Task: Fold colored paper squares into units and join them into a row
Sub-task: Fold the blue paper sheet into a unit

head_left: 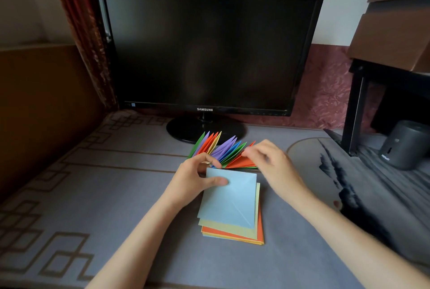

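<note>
A fanned row of joined folded paper units in green, purple, orange, yellow and blue stands on the table in front of the monitor base. My left hand pinches a light blue creased paper square at its upper left corner, thumb on top. That square lies over a stack of coloured paper squares showing yellow and orange edges. My right hand pinches the orange unit at the right end of the row.
A black monitor stands just behind the row, its round base touching the working space. A grey patterned cloth covers the table. A dark cylindrical device and a black shelf leg sit at the right.
</note>
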A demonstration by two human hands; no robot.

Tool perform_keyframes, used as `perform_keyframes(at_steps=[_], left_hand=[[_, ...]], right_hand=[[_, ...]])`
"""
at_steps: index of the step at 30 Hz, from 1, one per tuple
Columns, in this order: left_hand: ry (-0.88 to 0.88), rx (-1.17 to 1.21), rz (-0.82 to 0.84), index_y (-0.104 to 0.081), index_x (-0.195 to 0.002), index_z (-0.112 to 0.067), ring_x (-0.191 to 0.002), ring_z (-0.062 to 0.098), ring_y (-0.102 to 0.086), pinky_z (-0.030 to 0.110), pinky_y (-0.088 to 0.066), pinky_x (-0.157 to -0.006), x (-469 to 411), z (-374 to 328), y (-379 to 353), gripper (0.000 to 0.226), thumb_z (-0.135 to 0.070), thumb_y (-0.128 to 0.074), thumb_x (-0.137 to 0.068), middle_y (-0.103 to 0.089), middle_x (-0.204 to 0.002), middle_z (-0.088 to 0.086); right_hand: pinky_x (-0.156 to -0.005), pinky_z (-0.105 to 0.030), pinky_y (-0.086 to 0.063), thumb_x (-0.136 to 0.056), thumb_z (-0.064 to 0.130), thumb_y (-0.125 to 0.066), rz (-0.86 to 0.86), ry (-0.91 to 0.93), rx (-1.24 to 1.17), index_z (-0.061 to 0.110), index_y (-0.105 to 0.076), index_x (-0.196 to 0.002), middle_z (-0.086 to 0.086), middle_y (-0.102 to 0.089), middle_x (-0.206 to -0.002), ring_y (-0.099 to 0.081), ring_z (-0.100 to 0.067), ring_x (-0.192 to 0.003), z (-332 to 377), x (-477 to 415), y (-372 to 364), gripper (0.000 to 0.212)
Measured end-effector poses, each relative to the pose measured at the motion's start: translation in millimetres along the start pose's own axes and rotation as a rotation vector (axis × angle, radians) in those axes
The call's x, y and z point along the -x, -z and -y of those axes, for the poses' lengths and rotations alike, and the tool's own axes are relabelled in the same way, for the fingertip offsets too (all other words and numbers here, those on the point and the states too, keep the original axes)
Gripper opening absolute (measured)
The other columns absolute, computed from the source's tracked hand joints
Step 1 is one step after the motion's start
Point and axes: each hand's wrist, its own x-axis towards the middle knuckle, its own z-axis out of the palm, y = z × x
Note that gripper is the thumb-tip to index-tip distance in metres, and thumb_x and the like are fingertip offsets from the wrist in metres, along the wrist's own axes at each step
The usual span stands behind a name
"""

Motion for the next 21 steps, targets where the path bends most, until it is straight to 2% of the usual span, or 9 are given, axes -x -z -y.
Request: perform_keyframes(at_steps=[2,4,7,9,12,15,18,21], left_hand=[[0.025,0.005,0.013,-0.064,-0.082,-0.022,-0.075,0.013,-0.066,0.028,-0.051,-0.065,0.7,-0.8,0.0,0.030,-0.033,-0.084,-0.063,-0.070,-0.084,-0.002],[0.031,-0.013,0.035,-0.064,-0.078,-0.022,-0.073,0.015,-0.067,0.026,-0.051,-0.062,1.5,-0.7,-0.8,0.025,-0.031,-0.083,-0.066,-0.070,-0.080,-0.001],[0.018,-0.032,0.069,-0.067,-0.078,-0.020,-0.075,0.009,-0.066,0.021,-0.050,-0.063,2.5,-1.3,-1.8,0.021,-0.033,-0.080,-0.069,-0.070,-0.083,-0.002],[0.003,-0.041,0.073,-0.068,-0.078,-0.022,-0.081,0.001,-0.063,0.016,-0.050,-0.068,3.1,-2.8,-1.9,0.018,-0.034,-0.079,-0.070,-0.069,-0.088,-0.008],[0.019,0.005,0.033,-0.069,-0.085,-0.021,-0.087,0.001,-0.064,0.019,-0.052,-0.074,3.8,-6.8,-1.0,0.022,-0.033,-0.079,-0.070,-0.069,-0.096,-0.011],[0.082,0.112,0.007,-0.066,-0.082,-0.023,-0.082,0.014,-0.069,0.030,-0.055,-0.074,4.7,-11.9,0.3,0.020,-0.031,-0.081,-0.070,-0.073,-0.089,-0.004],[0.116,0.165,0.030,-0.066,-0.090,-0.019,-0.083,0.012,-0.070,0.030,-0.056,-0.076,5.5,-16.8,-0.9,0.022,-0.027,-0.079,-0.074,-0.073,-0.091,-0.005],[0.143,0.187,0.056,-0.065,-0.094,-0.024,-0.079,0.010,-0.069,0.024,-0.057,-0.061,6.2,-19.8,-1.9,0.016,-0.024,-0.073,-0.080,-0.072,-0.090,-0.008]], right_hand=[[-0.075,-0.031,-0.043,-0.080,0.044,-0.064,0.140,0.064,0.042,0.029,-0.070,-0.080,0.011,-0.058,-0.082,-0.051,-0.010,-0.081,2.2,5.0,-5.1,0.016],[-0.073,-0.026,-0.043,-0.072,0.041,-0.074,0.221,0.103,0.118,0.034,-0.068,-0.076,0.014,-0.059,-0.081,-0.048,-0.006,-0.080,2.3,7.3,-10.2,0.010],[-0.073,-0.031,-0.044,-0.072,0.027,-0.079,0.239,0.085,0.205,0.034,-0.063,-0.072,0.009,-0.058,-0.079,-0.045,-0.005,-0.077,-2.8,7.9,-14.2,0.017],[-0.072,-0.026,-0.042,-0.074,0.023,-0.078,0.223,0.070,0.192,0.031,-0.063,-0.070,0.009,-0.058,-0.077,-0.045,-0.005,-0.076,-3.8,9.0,-14.0,0.017],[-0.062,-0.016,-0.037,-0.076,0.017,-0.076,0.185,-0.012,0.046,0.027,-0.065,-0.069,0.013,-0.061,-0.069,-0.047,0.000,-0.067,-4.0,9.8,-9.5,0.016],[-0.058,-0.016,-0.039,-0.076,0.011,-0.075,0.152,-0.092,-0.177,0.021,-0.069,-0.072,0.011,-0.066,-0.065,-0.052,0.001,-0.058,-4.2,4.9,-3.7,0.013],[-0.055,-0.011,-0.039,-0.077,0.003,-0.073,0.100,-0.128,-0.344,0.017,-0.067,-0.073,0.007,-0.068,-0.066,-0.056,0.002,-0.056,-1.8,1.0,-0.6,0.015],[-0.049,-0.007,-0.037,-0.082,0.003,-0.068,0.076,-0.163,-0.410,0.014,-0.066,-0.082,0.000,-0.066,-0.071,-0.056,0.005,-0.054,-2.4,4.0,-3.2,0.011]])
